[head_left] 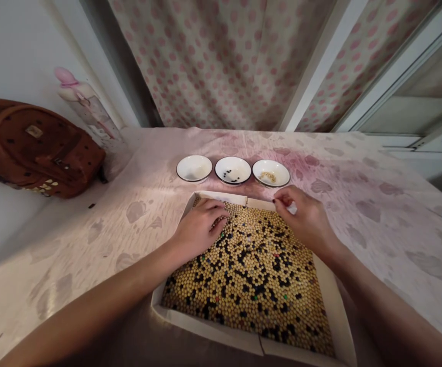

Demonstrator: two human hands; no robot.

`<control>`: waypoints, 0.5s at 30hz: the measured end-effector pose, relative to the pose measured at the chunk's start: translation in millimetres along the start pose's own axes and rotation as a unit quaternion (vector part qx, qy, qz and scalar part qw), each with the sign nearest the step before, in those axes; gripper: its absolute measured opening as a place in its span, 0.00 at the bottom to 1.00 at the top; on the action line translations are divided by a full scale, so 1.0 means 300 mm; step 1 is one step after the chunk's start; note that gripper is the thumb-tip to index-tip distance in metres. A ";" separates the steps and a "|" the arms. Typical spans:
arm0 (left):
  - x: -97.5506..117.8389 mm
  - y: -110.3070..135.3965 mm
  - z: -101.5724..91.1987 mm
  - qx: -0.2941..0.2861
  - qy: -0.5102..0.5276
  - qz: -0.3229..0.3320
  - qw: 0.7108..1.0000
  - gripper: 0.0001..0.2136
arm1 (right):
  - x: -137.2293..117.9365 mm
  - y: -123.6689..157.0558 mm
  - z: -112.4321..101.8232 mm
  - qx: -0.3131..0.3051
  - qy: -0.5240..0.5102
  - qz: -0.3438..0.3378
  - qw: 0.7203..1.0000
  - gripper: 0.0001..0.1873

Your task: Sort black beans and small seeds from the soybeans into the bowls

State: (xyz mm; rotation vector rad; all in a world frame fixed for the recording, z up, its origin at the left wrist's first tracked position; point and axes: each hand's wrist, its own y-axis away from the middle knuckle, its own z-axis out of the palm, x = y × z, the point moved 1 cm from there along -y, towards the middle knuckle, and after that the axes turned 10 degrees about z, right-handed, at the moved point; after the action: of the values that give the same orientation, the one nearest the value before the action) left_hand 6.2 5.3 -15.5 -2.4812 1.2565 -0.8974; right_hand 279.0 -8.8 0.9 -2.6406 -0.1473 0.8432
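Observation:
A shallow white cardboard tray (209, 326) lies on the table, packed with yellow soybeans (259, 285) mixed with black beans (278, 265) and a few coloured beads. My left hand (201, 227) rests palm-down over the tray's far left corner, fingers curled onto the beans. My right hand (301, 219) sits at the far rim, its fingertips drawn together beside a small white scrap. Whether either hand holds a bean is hidden. Just beyond the tray stand several white dark-rimmed bowls: one bare (193, 168), one with black beans (233, 169), one with yellow beans (270, 172).
A pink-blotched tablecloth (373, 204) covers the table. A brown studded backpack (39, 148) leans at the far left against a white wall (14, 51). A polka-dot curtain (221, 61) hangs behind, with a white window frame (408, 86) at the right.

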 end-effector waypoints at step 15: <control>0.001 0.002 0.003 0.002 -0.013 0.013 1.000 0.09 | 0.191 -0.155 0.036 0.024 -0.020 0.029 0.999 0.12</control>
State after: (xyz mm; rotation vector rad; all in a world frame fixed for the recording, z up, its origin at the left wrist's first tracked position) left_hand 6.6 4.5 -16.4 -2.4603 1.2739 -0.8575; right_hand 320.0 49.5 -21.0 -2.5956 -0.0617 0.9081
